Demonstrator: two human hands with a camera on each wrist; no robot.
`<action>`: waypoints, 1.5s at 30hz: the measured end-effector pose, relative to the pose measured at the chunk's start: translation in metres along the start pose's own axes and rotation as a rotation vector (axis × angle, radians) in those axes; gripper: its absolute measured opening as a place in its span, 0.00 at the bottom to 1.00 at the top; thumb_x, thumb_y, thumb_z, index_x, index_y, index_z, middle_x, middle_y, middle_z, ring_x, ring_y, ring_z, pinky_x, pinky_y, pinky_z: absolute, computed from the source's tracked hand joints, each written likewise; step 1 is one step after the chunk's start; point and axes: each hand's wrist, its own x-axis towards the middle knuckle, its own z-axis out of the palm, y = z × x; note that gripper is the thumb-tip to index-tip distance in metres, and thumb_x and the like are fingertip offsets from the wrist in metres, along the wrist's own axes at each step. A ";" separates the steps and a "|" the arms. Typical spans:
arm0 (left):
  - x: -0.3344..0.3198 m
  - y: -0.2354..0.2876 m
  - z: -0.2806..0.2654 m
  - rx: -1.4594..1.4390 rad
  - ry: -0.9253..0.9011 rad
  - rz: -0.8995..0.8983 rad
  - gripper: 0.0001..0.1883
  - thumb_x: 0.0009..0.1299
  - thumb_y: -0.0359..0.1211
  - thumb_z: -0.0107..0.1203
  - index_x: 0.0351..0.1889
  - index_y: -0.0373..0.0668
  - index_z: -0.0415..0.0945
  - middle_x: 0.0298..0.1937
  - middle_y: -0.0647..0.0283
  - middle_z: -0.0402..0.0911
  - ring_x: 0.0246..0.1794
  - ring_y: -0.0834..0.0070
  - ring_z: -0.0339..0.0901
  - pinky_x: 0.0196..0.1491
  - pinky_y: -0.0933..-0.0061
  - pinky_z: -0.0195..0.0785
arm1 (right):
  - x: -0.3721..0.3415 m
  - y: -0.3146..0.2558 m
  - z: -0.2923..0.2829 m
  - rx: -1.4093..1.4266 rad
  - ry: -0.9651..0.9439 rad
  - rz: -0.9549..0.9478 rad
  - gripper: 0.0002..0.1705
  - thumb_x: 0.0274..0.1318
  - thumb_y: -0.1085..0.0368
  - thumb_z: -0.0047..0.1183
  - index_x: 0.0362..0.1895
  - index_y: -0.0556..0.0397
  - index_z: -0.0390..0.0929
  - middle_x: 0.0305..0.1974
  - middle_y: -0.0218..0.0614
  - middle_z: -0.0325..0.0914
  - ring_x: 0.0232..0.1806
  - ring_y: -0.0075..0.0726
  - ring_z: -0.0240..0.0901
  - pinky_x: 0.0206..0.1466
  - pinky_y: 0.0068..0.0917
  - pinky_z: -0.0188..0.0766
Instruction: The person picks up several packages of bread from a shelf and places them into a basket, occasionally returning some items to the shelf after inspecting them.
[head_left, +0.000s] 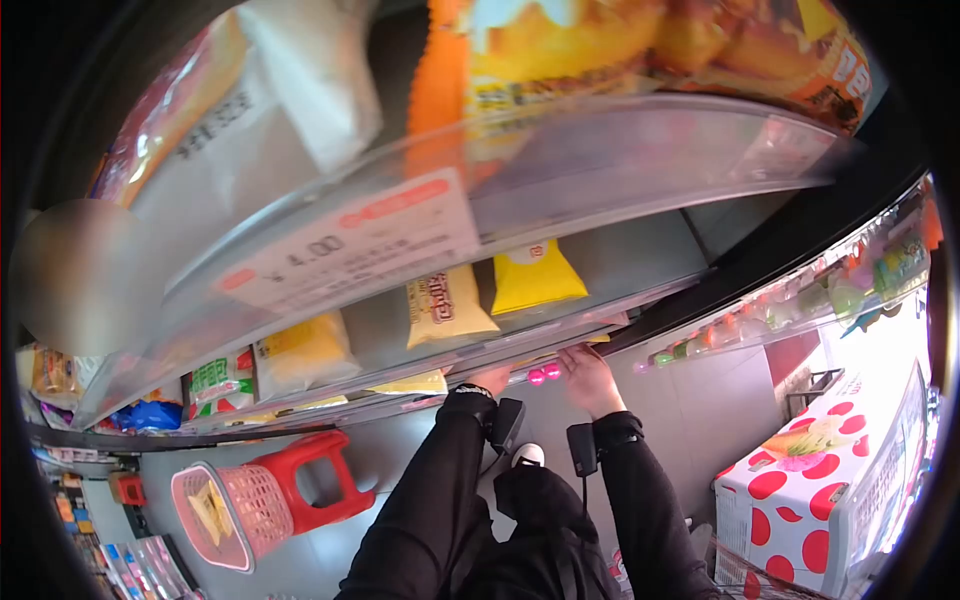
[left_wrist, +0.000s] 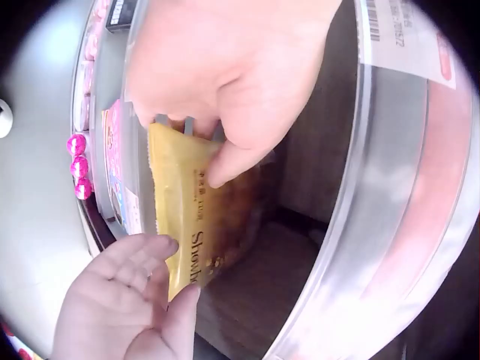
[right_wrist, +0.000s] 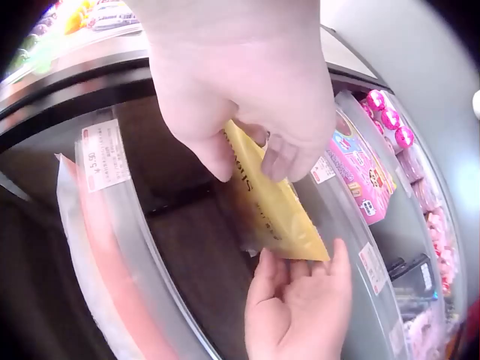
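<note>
A yellow snack package (left_wrist: 176,195) with a see-through side stands upright at a shelf's front, held at its two ends. My left hand (head_left: 490,378) pinches one end, thumb on the near face; in the left wrist view this hand (left_wrist: 232,75) hides that end. My right hand (head_left: 592,382) grips the other end between thumb and fingers, as the right wrist view shows, with the hand (right_wrist: 244,82) over the package (right_wrist: 274,214). In the head view the shelf edge mostly hides the package.
Clear shelf edges (head_left: 640,150) with price labels cross above the hands. Other snack bags (head_left: 445,305) sit on the shelf behind. Pink balls (head_left: 543,374) and a pink box (right_wrist: 360,165) are close by. A pink basket (head_left: 265,510) and a red stool (head_left: 315,480) stand left, a dotted box (head_left: 790,490) right.
</note>
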 end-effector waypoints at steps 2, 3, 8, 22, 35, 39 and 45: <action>-0.014 0.004 -0.005 -0.461 -0.043 -0.064 0.23 0.58 0.38 0.49 0.50 0.37 0.61 0.51 0.57 0.65 0.53 0.68 0.61 0.54 0.72 0.52 | -0.005 -0.002 0.006 -0.059 0.011 -0.014 0.12 0.49 0.69 0.42 0.41 0.50 0.65 0.42 0.36 0.68 0.49 0.35 0.60 0.51 0.30 0.57; -0.022 0.007 -0.007 -0.613 -0.051 -0.087 0.26 0.56 0.38 0.52 0.50 0.36 0.60 0.51 0.57 0.65 0.52 0.68 0.62 0.53 0.72 0.52 | -0.011 -0.004 0.010 -0.060 0.004 -0.011 0.12 0.49 0.69 0.42 0.41 0.50 0.65 0.42 0.36 0.68 0.49 0.35 0.60 0.51 0.30 0.57; -0.158 -0.004 0.011 -1.340 -0.016 -0.211 0.29 0.59 0.34 0.51 0.57 0.36 0.52 0.56 0.57 0.59 0.57 0.69 0.55 0.55 0.71 0.50 | -0.090 -0.001 0.022 -0.283 -0.032 0.215 0.15 0.49 0.69 0.41 0.45 0.57 0.64 0.43 0.39 0.68 0.46 0.37 0.64 0.49 0.31 0.61; -0.425 -0.082 -0.054 -1.742 0.654 -0.740 0.16 0.60 0.29 0.43 0.47 0.36 0.63 0.40 0.60 0.72 0.36 0.75 0.72 0.39 0.77 0.65 | -0.167 0.087 0.190 -1.000 -0.416 0.537 0.15 0.50 0.67 0.44 0.43 0.61 0.64 0.38 0.41 0.70 0.39 0.32 0.68 0.43 0.24 0.64; -0.609 -0.289 -0.091 -1.608 1.304 -0.831 0.15 0.58 0.25 0.39 0.44 0.31 0.64 0.33 0.58 0.73 0.29 0.75 0.73 0.34 0.82 0.66 | -0.195 0.323 0.333 -1.226 -0.654 0.635 0.15 0.52 0.66 0.43 0.44 0.58 0.64 0.40 0.38 0.69 0.42 0.30 0.66 0.45 0.23 0.62; -0.626 -0.397 -0.025 -0.903 1.044 -0.973 0.17 0.56 0.27 0.42 0.45 0.38 0.67 0.34 0.56 0.74 0.29 0.65 0.73 0.34 0.72 0.67 | -0.203 0.372 0.355 -1.235 -0.674 0.652 0.15 0.52 0.66 0.43 0.43 0.59 0.65 0.39 0.37 0.69 0.41 0.28 0.66 0.45 0.22 0.62; -0.597 -0.416 -0.057 -0.164 0.514 -1.031 0.16 0.55 0.32 0.46 0.43 0.46 0.69 0.45 0.58 0.68 0.49 0.60 0.63 0.47 0.61 0.58 | -0.215 0.397 0.363 -1.352 -0.586 0.652 0.13 0.51 0.68 0.44 0.42 0.58 0.66 0.39 0.35 0.70 0.41 0.27 0.67 0.45 0.22 0.62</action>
